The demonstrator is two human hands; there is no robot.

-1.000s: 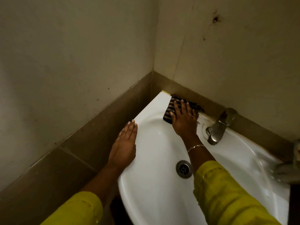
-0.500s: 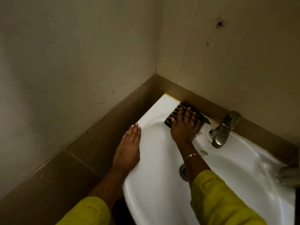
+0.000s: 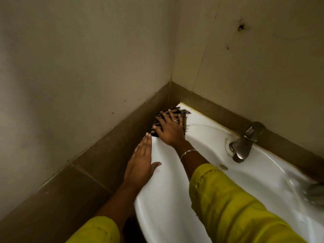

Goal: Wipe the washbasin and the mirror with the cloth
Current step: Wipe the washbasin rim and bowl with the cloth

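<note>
A white washbasin (image 3: 206, 135) is fixed in the corner of two walls. My right hand (image 3: 171, 129) presses flat on a dark striped cloth (image 3: 157, 121) at the basin's far left corner rim, fingers spread over it. My left hand (image 3: 141, 165) rests flat on the basin's left rim, fingers together, holding nothing. Both sleeves are yellow. No mirror is in view.
A metal tap (image 3: 242, 146) stands on the basin's back rim to the right. Brown tiles (image 3: 105, 146) run along both walls beside the basin. A blurred grey object (image 3: 315, 193) sits at the right edge.
My right hand has slid the cloth left along the back rim into the far left corner. The view has shifted a little to the left. My left hand stays on the rim.
</note>
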